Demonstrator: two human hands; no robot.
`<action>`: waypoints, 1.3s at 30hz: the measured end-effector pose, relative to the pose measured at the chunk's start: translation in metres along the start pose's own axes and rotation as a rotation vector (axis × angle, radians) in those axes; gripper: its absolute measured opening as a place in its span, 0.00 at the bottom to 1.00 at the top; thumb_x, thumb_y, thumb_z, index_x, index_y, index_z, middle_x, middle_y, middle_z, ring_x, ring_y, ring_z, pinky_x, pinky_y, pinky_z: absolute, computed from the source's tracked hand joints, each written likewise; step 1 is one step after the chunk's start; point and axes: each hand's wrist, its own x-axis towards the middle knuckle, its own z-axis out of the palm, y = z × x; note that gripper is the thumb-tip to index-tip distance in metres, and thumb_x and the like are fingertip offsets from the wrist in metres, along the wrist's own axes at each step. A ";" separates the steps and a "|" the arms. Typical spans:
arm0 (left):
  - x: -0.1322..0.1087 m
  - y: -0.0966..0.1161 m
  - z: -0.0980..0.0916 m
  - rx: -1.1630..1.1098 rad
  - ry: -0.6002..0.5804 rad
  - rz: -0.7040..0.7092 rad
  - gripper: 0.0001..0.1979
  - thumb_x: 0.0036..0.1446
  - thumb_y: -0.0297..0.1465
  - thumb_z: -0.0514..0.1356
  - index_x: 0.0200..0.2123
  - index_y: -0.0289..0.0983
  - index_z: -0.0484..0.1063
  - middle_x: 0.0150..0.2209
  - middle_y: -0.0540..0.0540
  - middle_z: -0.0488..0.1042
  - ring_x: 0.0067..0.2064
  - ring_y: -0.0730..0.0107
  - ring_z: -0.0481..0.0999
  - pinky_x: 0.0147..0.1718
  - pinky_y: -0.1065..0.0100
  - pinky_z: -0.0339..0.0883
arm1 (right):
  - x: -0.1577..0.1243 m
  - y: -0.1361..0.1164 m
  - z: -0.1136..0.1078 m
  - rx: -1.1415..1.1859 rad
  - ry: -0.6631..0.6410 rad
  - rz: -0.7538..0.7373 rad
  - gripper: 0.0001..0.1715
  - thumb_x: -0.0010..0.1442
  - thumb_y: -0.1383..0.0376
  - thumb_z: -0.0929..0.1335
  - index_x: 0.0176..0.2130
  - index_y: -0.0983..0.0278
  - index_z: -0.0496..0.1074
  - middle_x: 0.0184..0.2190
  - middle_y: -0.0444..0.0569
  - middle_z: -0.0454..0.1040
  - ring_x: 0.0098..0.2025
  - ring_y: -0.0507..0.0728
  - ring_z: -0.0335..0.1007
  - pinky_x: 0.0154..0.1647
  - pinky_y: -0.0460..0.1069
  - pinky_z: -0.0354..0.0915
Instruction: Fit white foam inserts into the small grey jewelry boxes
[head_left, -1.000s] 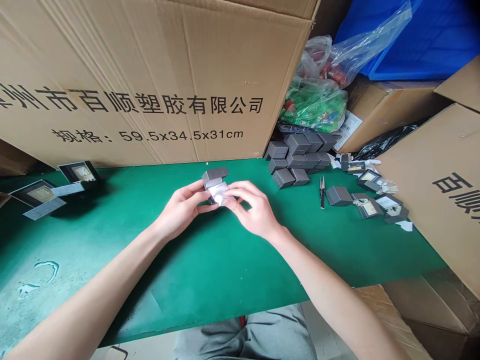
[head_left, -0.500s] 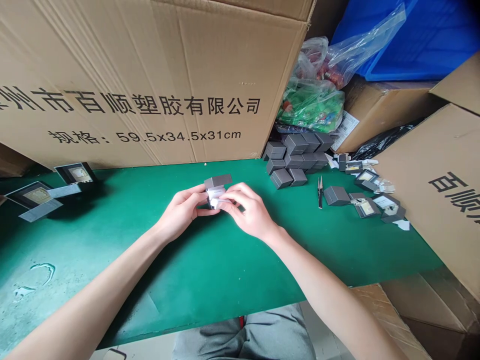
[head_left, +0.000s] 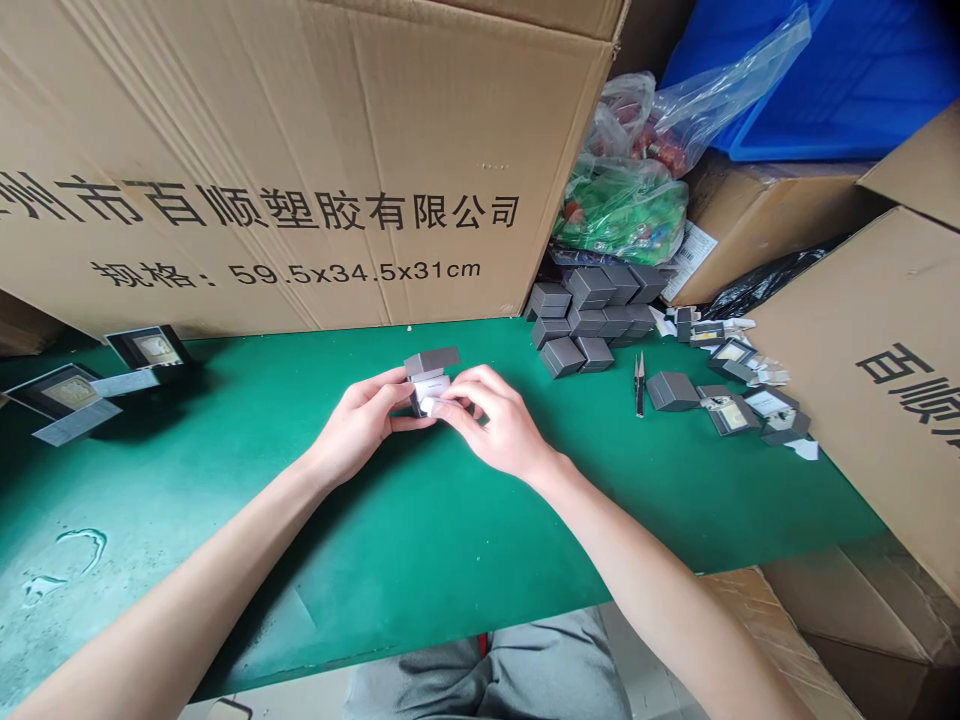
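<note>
A small dark grey gift box (head_left: 432,361) is held above the green table (head_left: 420,580), its lid raised and a white lining showing inside. My left hand (head_left: 365,412) is closed around the box's left side, thumb on top and fingers along the edge. My right hand (head_left: 491,415) pinches a small white piece (head_left: 435,404) at the front of the opening. Fingers hide part of that piece, and I cannot tell exactly what it is.
Grey boxes (head_left: 592,320) are stacked at the back right. Thread snips (head_left: 639,384) lie near several opened boxes (head_left: 727,412) and paper scraps. More open boxes (head_left: 67,392) stand at left. A large carton (head_left: 300,130) borders the back; water (head_left: 82,550) wets the left side.
Both hands stay at nearly the same spot, still on the box and the white piece. The view has shifted very slightly.
</note>
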 end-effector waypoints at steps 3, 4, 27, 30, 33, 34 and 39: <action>0.000 0.000 0.000 0.002 -0.011 -0.002 0.22 0.64 0.35 0.59 0.59 0.35 0.75 0.57 0.39 0.78 0.58 0.51 0.77 0.53 0.53 0.78 | 0.000 -0.001 0.000 -0.009 -0.015 0.000 0.12 0.69 0.58 0.69 0.43 0.62 0.78 0.42 0.48 0.72 0.38 0.50 0.72 0.42 0.46 0.72; 0.000 -0.001 0.000 0.002 -0.013 -0.001 0.22 0.64 0.35 0.59 0.59 0.35 0.75 0.57 0.39 0.78 0.58 0.51 0.77 0.52 0.53 0.78 | 0.000 -0.001 0.000 -0.013 -0.016 -0.002 0.12 0.69 0.58 0.69 0.43 0.63 0.78 0.42 0.48 0.72 0.38 0.50 0.72 0.41 0.46 0.72; 0.000 -0.004 0.000 0.021 -0.041 0.038 0.23 0.64 0.39 0.63 0.61 0.42 0.74 0.61 0.42 0.75 0.61 0.49 0.73 0.53 0.54 0.76 | 0.005 -0.001 0.008 0.383 0.143 0.360 0.13 0.63 0.58 0.72 0.44 0.64 0.77 0.39 0.48 0.78 0.36 0.52 0.72 0.36 0.47 0.69; 0.000 -0.005 0.000 0.032 -0.074 0.042 0.23 0.64 0.39 0.63 0.61 0.43 0.74 0.62 0.43 0.74 0.62 0.49 0.73 0.54 0.54 0.76 | 0.004 -0.002 0.007 0.245 0.154 0.255 0.10 0.65 0.60 0.69 0.42 0.63 0.78 0.36 0.48 0.76 0.35 0.52 0.72 0.32 0.47 0.67; -0.001 -0.006 0.001 0.036 -0.092 0.035 0.22 0.64 0.39 0.63 0.60 0.44 0.75 0.61 0.44 0.75 0.60 0.50 0.74 0.54 0.55 0.76 | 0.003 -0.002 0.006 0.092 0.149 0.144 0.10 0.67 0.61 0.68 0.40 0.62 0.79 0.35 0.48 0.74 0.34 0.53 0.71 0.32 0.47 0.68; -0.001 -0.007 0.002 0.037 -0.094 0.031 0.22 0.64 0.40 0.64 0.60 0.44 0.75 0.60 0.44 0.76 0.59 0.50 0.75 0.54 0.55 0.76 | 0.002 -0.001 0.006 0.062 0.148 0.126 0.10 0.68 0.61 0.68 0.40 0.62 0.79 0.35 0.48 0.74 0.33 0.52 0.71 0.33 0.47 0.69; -0.002 -0.009 0.002 0.057 -0.121 0.018 0.23 0.64 0.41 0.63 0.61 0.45 0.74 0.59 0.44 0.77 0.59 0.51 0.75 0.55 0.54 0.76 | -0.001 0.002 0.008 -0.021 0.147 0.121 0.11 0.69 0.60 0.67 0.40 0.62 0.78 0.33 0.47 0.72 0.31 0.52 0.70 0.33 0.47 0.70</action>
